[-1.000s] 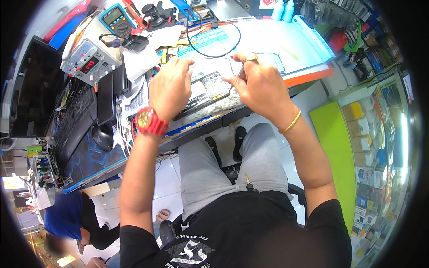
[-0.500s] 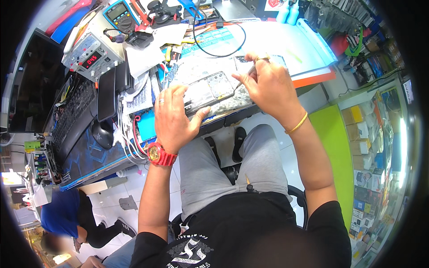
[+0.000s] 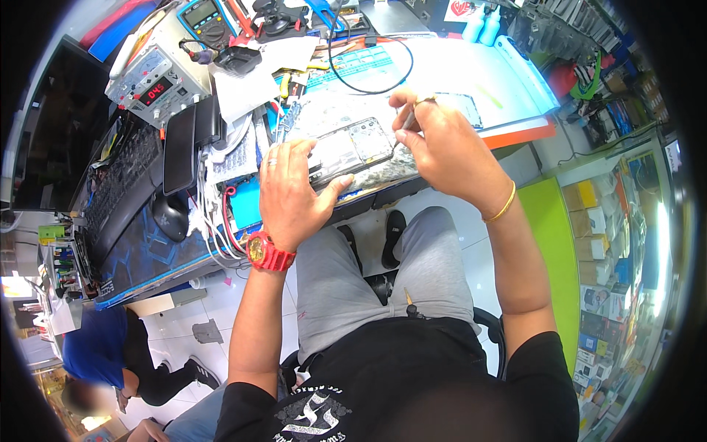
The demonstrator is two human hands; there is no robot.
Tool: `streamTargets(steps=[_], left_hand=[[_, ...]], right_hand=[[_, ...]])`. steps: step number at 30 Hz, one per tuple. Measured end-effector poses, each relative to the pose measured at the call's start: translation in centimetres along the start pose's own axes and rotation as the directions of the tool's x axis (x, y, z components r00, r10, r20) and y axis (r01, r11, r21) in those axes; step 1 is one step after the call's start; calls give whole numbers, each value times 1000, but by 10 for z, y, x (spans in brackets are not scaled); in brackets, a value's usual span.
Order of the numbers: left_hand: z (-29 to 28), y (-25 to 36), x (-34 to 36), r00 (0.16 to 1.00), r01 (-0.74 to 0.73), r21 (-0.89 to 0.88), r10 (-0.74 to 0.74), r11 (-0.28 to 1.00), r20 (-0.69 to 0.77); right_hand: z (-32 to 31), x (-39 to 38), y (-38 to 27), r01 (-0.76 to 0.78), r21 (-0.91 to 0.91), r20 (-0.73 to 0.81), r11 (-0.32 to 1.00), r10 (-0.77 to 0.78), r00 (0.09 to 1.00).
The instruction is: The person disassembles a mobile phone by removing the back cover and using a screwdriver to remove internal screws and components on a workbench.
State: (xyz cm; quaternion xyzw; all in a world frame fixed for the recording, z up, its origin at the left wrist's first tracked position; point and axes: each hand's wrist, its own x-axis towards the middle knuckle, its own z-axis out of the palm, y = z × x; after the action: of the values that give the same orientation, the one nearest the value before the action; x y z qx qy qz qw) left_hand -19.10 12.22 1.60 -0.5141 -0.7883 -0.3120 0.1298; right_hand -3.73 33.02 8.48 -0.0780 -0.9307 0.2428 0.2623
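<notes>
Across the far right of the bench spreads a broad, pale blue flat mat, and nearer the person there's a grey-and-white speckled work surface. Over on the left sits a grey, box-shaped power supply, its red digits glowing. And now the hands! The left hand is spread wide across the left end of an opened, black-framed rectangular phone, thumb along the near edge, fingers on the far side, holding it. That phone lies on the speckled surface, innards facing up. The right hand pinches tightly on a slim, greyish, pen-shaped tool, tip down at the phone's right end; whether it touches, I can't tell.
</notes>
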Motion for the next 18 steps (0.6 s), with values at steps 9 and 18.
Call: streamTargets(steps=[9,18], left_hand=[[0,-1,0,1000,-18,5,18,1000,-20],[0,0,1,1000,-18,15,19,1000,-19]], right_hand=[[0,-2,1,-46,-41,14,998,47,999],[4,-5,5,-74,-102,-43,992,70,997]])
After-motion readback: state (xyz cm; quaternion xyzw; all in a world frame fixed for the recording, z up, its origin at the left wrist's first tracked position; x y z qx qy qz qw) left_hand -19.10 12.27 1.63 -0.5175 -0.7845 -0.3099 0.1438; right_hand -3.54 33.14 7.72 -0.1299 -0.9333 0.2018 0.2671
